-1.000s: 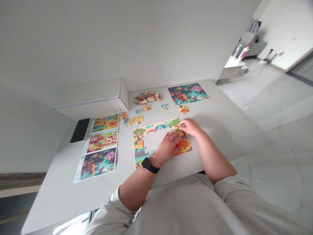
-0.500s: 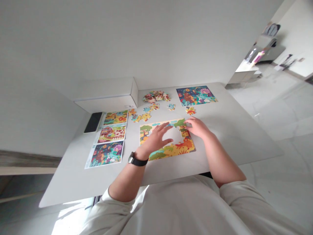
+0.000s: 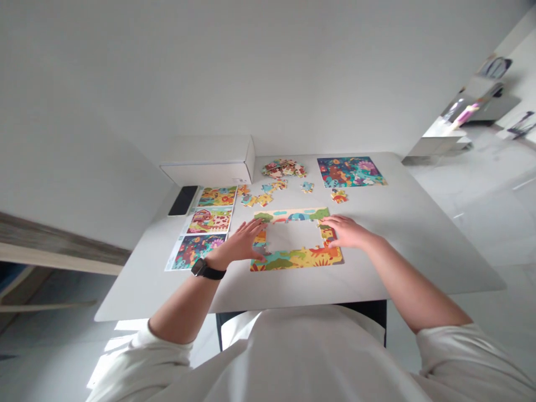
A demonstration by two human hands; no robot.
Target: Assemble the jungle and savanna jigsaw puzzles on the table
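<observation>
A white **table** (image 3: 397,262) carries everything here, its near edge cut off by the person's own pale sweater. At its far edge sits a white cardboard box (image 3: 209,170), with a black phone (image 3: 182,201) lying just in front of it. Left of centre lies a printed sheet (image 3: 205,226) showing three puzzle pictures, and a dark blue-green picture card (image 3: 349,172) lies at the far right.

In the middle of the table, directly in front of the person, is a partly built jigsaw puzzle (image 3: 295,261). Its colourful border is joined around an open centre, where the table shows through.

The left hand (image 3: 238,243) is at the puzzle's left side, with a black watch (image 3: 205,269) on its wrist. Its spread fingers (image 3: 256,228) lie flat, touching the border, and partly hide that side. The right hand (image 3: 347,231) rests on the right side, its fingers (image 3: 330,222) flat and unclamped. Whatever lies beneath them is hidden.

Beyond the puzzle are a heap of jigsaw pieces (image 3: 283,168) and scattered loose pieces (image 3: 259,196), too small to make out in detail.
</observation>
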